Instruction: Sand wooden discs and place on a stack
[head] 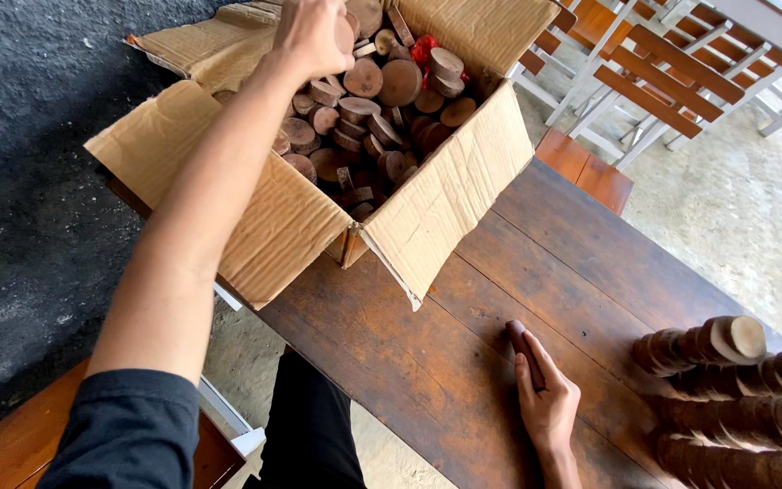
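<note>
Dark plank counter (463,362) stands on a pale gravelly floor, with white-framed wooden chairs (672,72) beyond it and an open cardboard box (427,199) at its far corner, heaped with round wood slices (382,100) (a scrap of red netting (424,47) shows among them). Reaching into the box, the left hand (314,36) is curled over the slices, though what it grasps cannot be told. Flat on the counter, the right hand (547,403) presses a single dark slice (523,349) standing on edge under its fingers, near four rows of stacked slices (735,398) lying along the right edge.
</note>
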